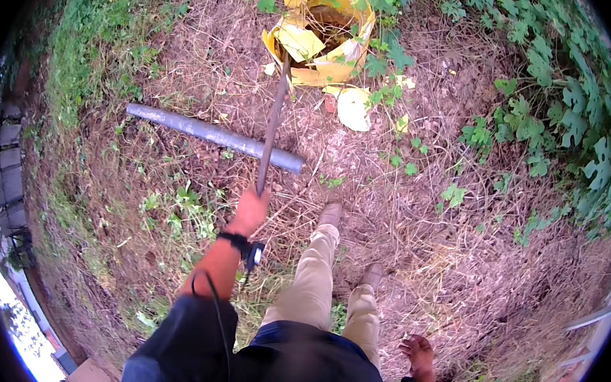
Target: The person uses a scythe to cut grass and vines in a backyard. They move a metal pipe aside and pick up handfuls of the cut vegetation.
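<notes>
Yellow, broken: one container (338,71) holding dry stalks (327,30).
Left grip (251,211) clasps one brown stick (273,124), its far end at the container's near side, crossing above one grey pipe (206,132); right grip (419,355) hangs low, and I cannot tell whether it holds anything.

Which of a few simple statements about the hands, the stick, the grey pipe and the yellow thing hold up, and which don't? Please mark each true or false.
1. The left hand grips a brown stick. True.
2. Both hands grip the stick. False: the right hand is off it, low at the right of the view.
3. In the view, the stick crosses a grey pipe. True.
4. The yellow container is whole. False: it is broken, and a yellow piece lies beside it.
5. The person wears shoes. True.
</notes>
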A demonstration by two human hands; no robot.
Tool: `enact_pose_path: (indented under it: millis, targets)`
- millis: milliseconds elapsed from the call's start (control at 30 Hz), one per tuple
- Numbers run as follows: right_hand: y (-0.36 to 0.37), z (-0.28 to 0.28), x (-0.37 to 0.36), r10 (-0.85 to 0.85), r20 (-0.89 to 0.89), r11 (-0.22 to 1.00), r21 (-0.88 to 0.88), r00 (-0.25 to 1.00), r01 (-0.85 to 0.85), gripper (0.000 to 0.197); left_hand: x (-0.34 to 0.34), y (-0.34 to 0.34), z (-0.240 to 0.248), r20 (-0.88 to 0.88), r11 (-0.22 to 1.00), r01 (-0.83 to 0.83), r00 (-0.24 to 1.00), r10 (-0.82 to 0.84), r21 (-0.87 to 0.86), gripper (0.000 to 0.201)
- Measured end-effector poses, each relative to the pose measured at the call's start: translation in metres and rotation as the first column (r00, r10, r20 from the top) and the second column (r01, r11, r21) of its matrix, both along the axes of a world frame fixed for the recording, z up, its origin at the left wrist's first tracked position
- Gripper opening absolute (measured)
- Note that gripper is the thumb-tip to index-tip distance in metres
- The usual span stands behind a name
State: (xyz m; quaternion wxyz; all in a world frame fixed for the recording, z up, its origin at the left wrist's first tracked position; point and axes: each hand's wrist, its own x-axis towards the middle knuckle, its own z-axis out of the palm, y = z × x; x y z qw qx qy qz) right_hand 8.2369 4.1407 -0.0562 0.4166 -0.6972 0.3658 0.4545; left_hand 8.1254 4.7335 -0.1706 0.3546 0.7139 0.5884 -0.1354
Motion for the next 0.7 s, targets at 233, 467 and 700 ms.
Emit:
enact_pose_path:
  millis: [233, 467, 700]
  targets:
    - [0.026, -0.011, -0.001, 0.097, -0.061, 0.995, 0.035, 0.993, -0.095, 0.019, -0.079, -0.083, 0.019, -0.11, 0.995, -0.028, 0.994, 0.018, -0.095, 0.042]
    - [0.037, -0.024, 0.013, 0.12, -0.006, 0.99, 0.075, 0.993, -0.119, 0.024, -0.07, -0.077, 0.031, -0.097, 0.986, 0.131, 0.985, -0.141, -0.099, 0.041]
    - [0.063, -0.027, 0.015, 0.097, -0.052, 0.992, 0.082, 0.994, -0.092, 0.02, 0.002, -0.034, 0.041, -0.021, 0.916, 0.401, 0.916, -0.401, 0.008, 0.038]
